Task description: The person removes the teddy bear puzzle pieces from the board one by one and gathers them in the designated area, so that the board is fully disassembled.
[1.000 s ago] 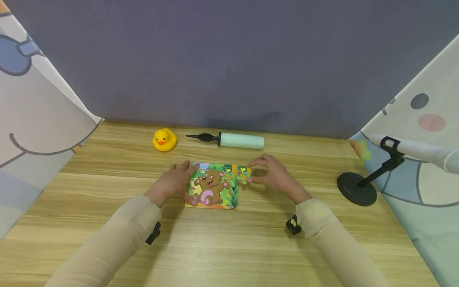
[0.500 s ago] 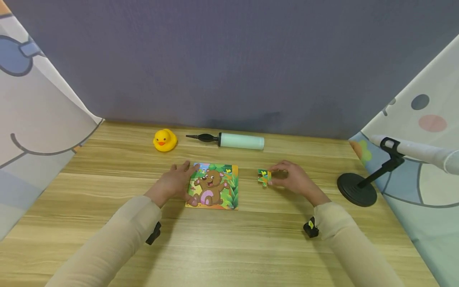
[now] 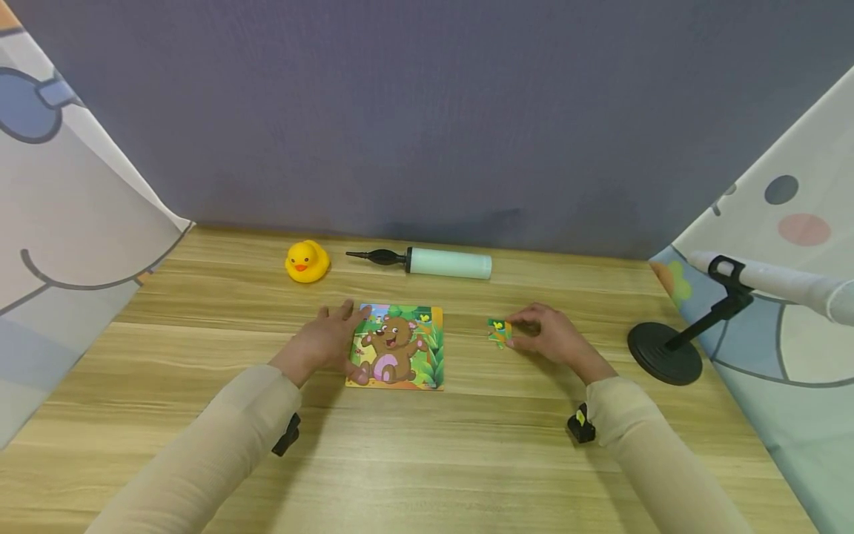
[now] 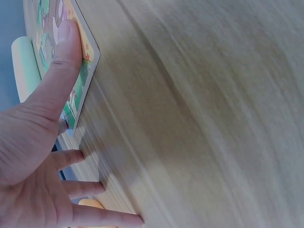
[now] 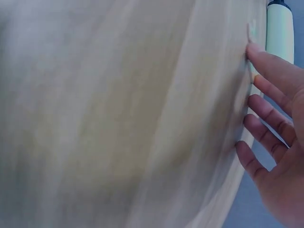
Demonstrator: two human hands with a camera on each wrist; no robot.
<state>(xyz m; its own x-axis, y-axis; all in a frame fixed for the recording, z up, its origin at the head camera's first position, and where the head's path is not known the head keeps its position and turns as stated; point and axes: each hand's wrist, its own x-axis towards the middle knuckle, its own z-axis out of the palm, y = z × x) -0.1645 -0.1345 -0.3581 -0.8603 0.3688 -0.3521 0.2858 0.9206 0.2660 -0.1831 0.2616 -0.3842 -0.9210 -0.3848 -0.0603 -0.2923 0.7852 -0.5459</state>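
Note:
A square bear picture puzzle (image 3: 398,348) lies flat on the table, left of centre in the head view. My left hand (image 3: 320,343) rests along its left side, fingers spread. In the left wrist view, the left thumb (image 4: 64,61) presses on the puzzle near a corner, while the other fingers reach down to the wood. To the right, my right hand (image 3: 550,337) pinches a small green and yellow jigsaw piece (image 3: 497,334) between thumb and index finger. In the right wrist view the piece appears almost edge-on, partly hidden by the thumb.
Behind the puzzle lie a yellow rubber duck (image 3: 307,261) and a pale green hand pump (image 3: 449,263) with a black nozzle. A black round-based stand (image 3: 664,353) holding a white tube is at the right. A grey wall (image 3: 427,119) closes off the back.
My right hand has moved right with the jigsaw piece, from beside the puzzle's upper right edge to farther away. The piece has turned slightly. My left hand has stayed in place.

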